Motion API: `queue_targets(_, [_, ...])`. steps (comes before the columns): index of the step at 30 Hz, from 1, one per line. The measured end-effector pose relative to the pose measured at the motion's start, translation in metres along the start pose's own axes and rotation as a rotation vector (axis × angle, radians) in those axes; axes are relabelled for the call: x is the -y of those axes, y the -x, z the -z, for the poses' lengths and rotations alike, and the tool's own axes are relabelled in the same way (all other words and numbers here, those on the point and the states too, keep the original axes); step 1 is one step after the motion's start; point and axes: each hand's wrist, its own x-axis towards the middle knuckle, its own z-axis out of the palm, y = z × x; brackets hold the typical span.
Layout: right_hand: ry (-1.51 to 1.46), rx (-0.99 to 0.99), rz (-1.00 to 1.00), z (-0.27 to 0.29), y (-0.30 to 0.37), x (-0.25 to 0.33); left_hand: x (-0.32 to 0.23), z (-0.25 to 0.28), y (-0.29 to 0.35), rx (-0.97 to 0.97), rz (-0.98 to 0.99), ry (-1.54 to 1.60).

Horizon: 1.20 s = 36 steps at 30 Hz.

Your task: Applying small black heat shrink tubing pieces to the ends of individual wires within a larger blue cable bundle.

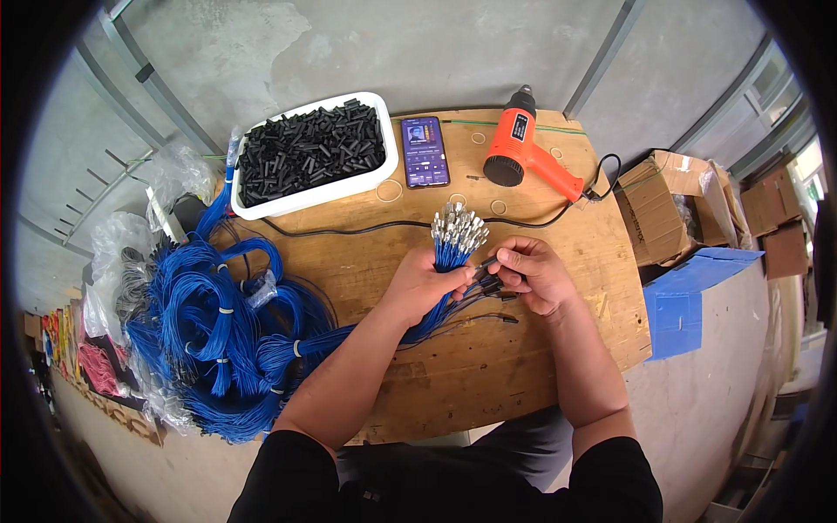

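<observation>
My left hand (426, 284) is closed around a bundle of blue wires (452, 255) near the middle of the table. Silvery metal terminals (459, 226) fan out from the top of that bundle. Just to the right, my right hand (538, 272) pinches a short black sleeve (486, 262) between thumb and fingers, close to my left thumb. Several wires with black sleeves on their ends hang below, between the two hands; one black-tipped wire (508, 320) reaches out over the wood. A white tub (390, 144) heaped with loose black sleeves (314, 148) stands at the back left.
Coiled blue wire bundles (218, 331) cover the table's left side. A phone (425, 152) and an orange heat gun (520, 144) lie at the back, with a black cord (366, 229) across the wood. Rubber bands (389, 190) are scattered about. Cardboard boxes (654, 218) stand right of the table.
</observation>
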Motion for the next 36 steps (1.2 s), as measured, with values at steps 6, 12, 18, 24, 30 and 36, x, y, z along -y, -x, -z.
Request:
queue_targets(6, [-0.014, 0.001, -0.004, -0.003, 0.0, -0.001, -0.001, 0.0, -0.001, 0.019, -0.007, -0.005])
queue_targets(12, [-0.061, 0.025, -0.03, -0.001, 0.001, 0.003, -0.001, -0.002, -0.001, 0.004, 0.005, -0.008])
queue_targets(18, [-0.059, 0.041, -0.028, 0.003, -0.001, -0.002, 0.002, 0.0, -0.002, 0.011, 0.025, -0.007])
queue_targets(24, [-0.002, -0.048, -0.006, 0.001, 0.0, 0.005, 0.0, -0.003, -0.001, 0.019, 0.006, -0.058])
queue_targets(30, [-0.045, -0.182, 0.108, 0.013, 0.001, 0.014, 0.001, -0.005, 0.0, 0.026, -0.043, -0.157])
queue_targets(36, [0.046, -0.146, 0.064, 0.002, 0.003, 0.011, 0.0, -0.001, 0.0, 0.068, -0.013, 0.047])
